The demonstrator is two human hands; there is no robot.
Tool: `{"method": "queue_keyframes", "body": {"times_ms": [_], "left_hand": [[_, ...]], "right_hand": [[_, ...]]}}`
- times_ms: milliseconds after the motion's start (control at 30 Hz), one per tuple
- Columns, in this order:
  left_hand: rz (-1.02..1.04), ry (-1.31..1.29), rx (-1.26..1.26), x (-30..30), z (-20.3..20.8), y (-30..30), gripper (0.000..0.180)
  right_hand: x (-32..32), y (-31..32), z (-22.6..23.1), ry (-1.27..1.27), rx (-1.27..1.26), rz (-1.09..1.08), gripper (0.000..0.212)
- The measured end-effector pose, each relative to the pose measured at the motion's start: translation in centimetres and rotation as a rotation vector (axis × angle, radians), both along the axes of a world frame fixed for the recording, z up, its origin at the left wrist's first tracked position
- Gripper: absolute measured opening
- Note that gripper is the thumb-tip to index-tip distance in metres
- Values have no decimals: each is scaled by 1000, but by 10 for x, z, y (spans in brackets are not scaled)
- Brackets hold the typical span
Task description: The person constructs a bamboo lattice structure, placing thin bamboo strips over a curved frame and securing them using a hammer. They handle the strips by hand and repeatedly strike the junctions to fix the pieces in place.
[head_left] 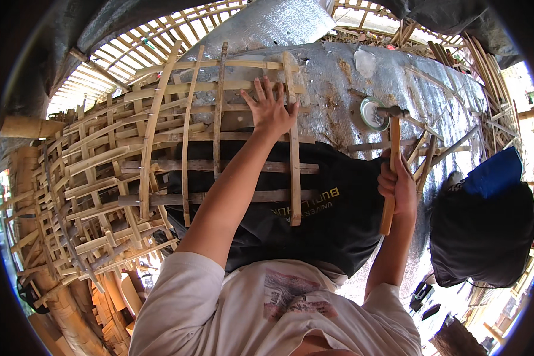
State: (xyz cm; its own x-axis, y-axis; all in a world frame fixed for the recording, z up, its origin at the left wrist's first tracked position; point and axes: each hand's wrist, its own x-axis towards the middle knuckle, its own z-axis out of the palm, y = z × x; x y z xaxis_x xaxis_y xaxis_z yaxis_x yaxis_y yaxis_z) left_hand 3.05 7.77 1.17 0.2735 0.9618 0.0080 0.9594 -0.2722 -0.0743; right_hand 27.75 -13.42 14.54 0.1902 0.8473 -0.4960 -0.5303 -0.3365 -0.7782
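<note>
My right hand (pixel 396 185) is wrapped round the wooden handle of a hammer (pixel 395 139), held upright with its metal head at the top. Beside the hammer head, a small round dish (pixel 374 113) with a pale inside rests on the silvery sheet; what it contains is too small to tell. My left hand (pixel 270 107) lies with fingers spread on a lattice of bamboo strips (pixel 219 110), close to the upright strip (pixel 291 136) on its right side. The lattice's lower part reaches over the black cloth (pixel 338 219) across my lap.
A silvery foil sheet (pixel 326 77) covers the surface ahead. Stacked bamboo lattices (pixel 95 166) fill the left side. Loose sticks (pixel 451 148) lie right of the dish. A black bag (pixel 480 231) with a blue piece (pixel 495 172) on it sits at the right. Wood scraps (pixel 110 305) lie lower left.
</note>
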Motion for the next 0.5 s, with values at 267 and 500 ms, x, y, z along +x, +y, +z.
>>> {"method": "queue_keyframes", "body": {"times_ms": [267,500], "left_hand": [[-21,-46,-7,5,4,3,78],[-41,-70,33,5,-1,2,76]], "right_hand": [[-14,169,-46,-648,64,328,26],[-42,231,-113,-1156,287,254,32]]}}
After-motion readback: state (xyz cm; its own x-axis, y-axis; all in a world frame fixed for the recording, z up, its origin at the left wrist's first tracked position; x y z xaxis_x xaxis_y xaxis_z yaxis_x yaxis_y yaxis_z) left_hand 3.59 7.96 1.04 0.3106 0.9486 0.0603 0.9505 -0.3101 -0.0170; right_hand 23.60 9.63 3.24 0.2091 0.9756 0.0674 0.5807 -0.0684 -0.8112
